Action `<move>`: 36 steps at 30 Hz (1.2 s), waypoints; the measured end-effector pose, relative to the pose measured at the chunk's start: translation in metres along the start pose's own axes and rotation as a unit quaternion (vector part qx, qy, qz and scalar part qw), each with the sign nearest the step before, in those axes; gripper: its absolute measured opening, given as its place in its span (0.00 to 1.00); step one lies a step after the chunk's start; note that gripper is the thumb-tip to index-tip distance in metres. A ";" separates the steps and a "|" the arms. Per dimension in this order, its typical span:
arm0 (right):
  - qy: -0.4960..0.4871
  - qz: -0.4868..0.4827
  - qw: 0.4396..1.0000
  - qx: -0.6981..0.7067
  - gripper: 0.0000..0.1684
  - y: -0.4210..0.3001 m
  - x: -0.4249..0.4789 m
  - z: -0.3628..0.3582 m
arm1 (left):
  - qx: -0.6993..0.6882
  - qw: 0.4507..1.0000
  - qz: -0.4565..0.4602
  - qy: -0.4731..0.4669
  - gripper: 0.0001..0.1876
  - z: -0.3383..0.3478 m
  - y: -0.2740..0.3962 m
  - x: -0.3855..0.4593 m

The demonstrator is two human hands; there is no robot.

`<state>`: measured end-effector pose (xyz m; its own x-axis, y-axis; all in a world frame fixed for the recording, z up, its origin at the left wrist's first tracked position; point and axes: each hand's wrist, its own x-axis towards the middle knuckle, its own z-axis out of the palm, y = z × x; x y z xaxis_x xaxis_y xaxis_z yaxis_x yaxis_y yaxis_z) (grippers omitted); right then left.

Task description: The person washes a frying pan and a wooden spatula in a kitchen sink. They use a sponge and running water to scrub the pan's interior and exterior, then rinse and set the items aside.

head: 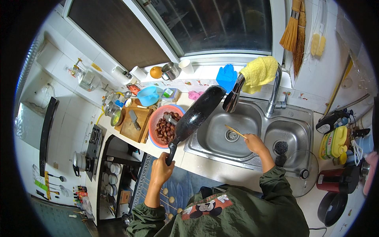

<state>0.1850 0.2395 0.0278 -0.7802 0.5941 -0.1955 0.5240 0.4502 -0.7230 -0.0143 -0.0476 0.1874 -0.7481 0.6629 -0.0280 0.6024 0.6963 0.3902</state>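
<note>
My left hand point(160, 170) grips the handle of a black frying pan point(200, 115). The pan is held up on edge, its shiny dark side towards me, reaching over the left rim of the stainless-steel sink point(213, 142). In my right hand point(255, 144) is a thin wooden stick point(234, 130), probably a chopstick, pointing left over the large basin's drain. The chrome faucet point(276, 89) has a yellow towel point(260, 72) draped on it, with its spout end beside the pan's far end. Chestnuts point(164, 129) fill part of an orange plastic basket point(152, 126) behind the pan.
A knife point(134, 120) rests on a wooden cutting board point(127, 131) at left. A glass lid point(312, 171) overlaps the small basin's right edge, near black scrubbers point(280, 147). Bottles and a red-and-black container point(334, 179) crowd the right counter. Blue gloves point(226, 77) lie by the window.
</note>
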 end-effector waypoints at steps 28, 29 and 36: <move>-0.003 0.010 1.000 0.016 0.09 0.004 0.006 -0.005 | 0.006 1.000 -0.009 0.008 0.18 0.000 0.009 0.001; -0.002 0.011 1.000 0.017 0.09 0.003 0.006 -0.006 | 0.006 1.000 -0.013 0.007 0.18 0.000 0.009 0.001; -0.010 -0.016 0.999 -0.044 0.13 0.006 0.011 -0.004 | 0.015 1.000 -0.002 0.011 0.15 0.006 0.012 0.004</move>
<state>0.1807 0.2518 0.0240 -0.8038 0.5647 -0.1869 0.5256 0.5270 -0.6678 -0.0087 -0.0353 0.1865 -0.7565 0.6540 -0.0098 0.6071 0.7076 0.3616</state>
